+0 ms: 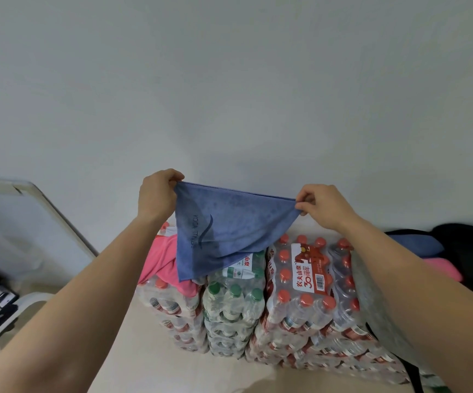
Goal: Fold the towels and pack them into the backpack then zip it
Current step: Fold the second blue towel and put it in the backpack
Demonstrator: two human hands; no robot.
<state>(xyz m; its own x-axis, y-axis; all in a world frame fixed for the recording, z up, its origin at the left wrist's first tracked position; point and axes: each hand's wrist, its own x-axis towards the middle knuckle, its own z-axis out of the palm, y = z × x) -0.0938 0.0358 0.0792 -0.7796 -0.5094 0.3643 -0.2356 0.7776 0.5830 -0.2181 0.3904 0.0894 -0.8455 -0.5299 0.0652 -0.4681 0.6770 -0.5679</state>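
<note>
Hands (156,194) (320,205) stretch blue towel (229,222) printed "YOGA TIME".

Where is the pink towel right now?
In the head view, the pink towel lies left of centre on the bottle packs, partly hidden behind the hanging blue towel.

storeroom | stacked bottled-water packs (300,282) | bare white wall (229,95)
</note>
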